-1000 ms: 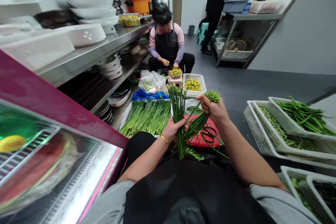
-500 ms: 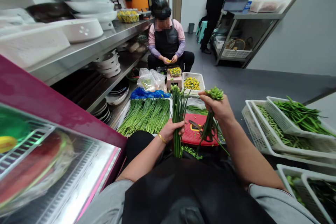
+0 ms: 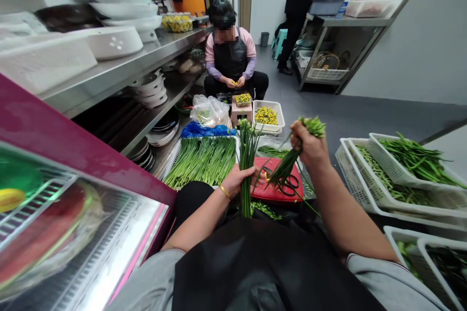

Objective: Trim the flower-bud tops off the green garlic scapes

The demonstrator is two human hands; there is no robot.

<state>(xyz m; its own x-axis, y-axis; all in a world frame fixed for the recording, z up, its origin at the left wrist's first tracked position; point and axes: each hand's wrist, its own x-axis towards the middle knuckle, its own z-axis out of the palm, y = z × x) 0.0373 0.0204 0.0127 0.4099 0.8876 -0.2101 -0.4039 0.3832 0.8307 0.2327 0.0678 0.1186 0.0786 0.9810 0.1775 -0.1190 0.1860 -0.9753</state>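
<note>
My left hand (image 3: 239,179) holds an upright bunch of flowering chives (image 3: 248,148) under its thumb, the other fingers stretched out behind the stems. My right hand (image 3: 310,148) is closed around a second, shorter bunch of flowering chives (image 3: 286,166). Its pale green bud ends stick out at the top right, and its stems slant down to the left. Below that bunch, scissors with black handles (image 3: 291,185) lie on a red surface (image 3: 268,195), partly covered by the stems. Cut green pieces (image 3: 266,210) lie close to my lap.
A white basket (image 3: 238,148) of long chives stands left of my hands, beside a blue plastic bag (image 3: 207,129). Stacked baskets (image 3: 350,175) of green beans are at right. Ahead, a seated co-worker (image 3: 229,56) handles yellow flowers near a white basket (image 3: 280,112). Steel shelving (image 3: 164,51) borders the left.
My right hand has turned and moved slightly right, tilting its bunch so the stems slant left; the scissor handles now show more. My left fingers have straightened while the bunch stays upright.
</note>
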